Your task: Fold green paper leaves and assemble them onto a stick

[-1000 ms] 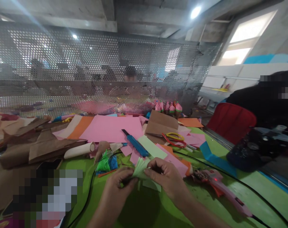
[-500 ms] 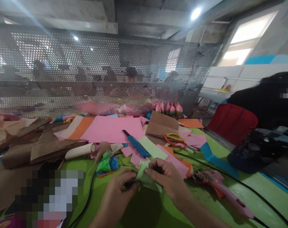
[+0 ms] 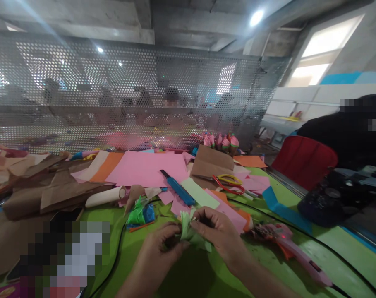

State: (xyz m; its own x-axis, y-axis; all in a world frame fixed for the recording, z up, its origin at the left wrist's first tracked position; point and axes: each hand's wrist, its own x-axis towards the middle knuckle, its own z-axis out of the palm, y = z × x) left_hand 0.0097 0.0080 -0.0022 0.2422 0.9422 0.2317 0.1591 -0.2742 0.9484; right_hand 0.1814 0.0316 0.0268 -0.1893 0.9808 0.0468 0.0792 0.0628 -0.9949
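Pale green pleated paper (image 3: 185, 223) is held between my two hands above the green tabletop, its folds fanned out at the top. My right hand (image 3: 220, 234) pinches its right side between thumb and bent fingers. On the left, the thumb and curled fingers of my left hand (image 3: 159, 248) close on its lower left edge. A flat part of the paper hangs below my right fingers. Just beyond lie a blue utility knife (image 3: 180, 191) with its blade out and a flat light green paper strip (image 3: 200, 192).
A pink glue gun (image 3: 296, 250) with a lit red light lies at right, its cord trailing. Scissors (image 3: 228, 182), pink sheets (image 3: 150, 169), brown paper (image 3: 63, 190) and a paper roll (image 3: 105, 196) cover the far side. A perforated metal screen (image 3: 128, 91) stands behind.
My left hand has shifted slightly right, its thumb now further across the paper's lower edge. The pleats stand more upright and fanned. My right hand keeps its pinch almost in place.
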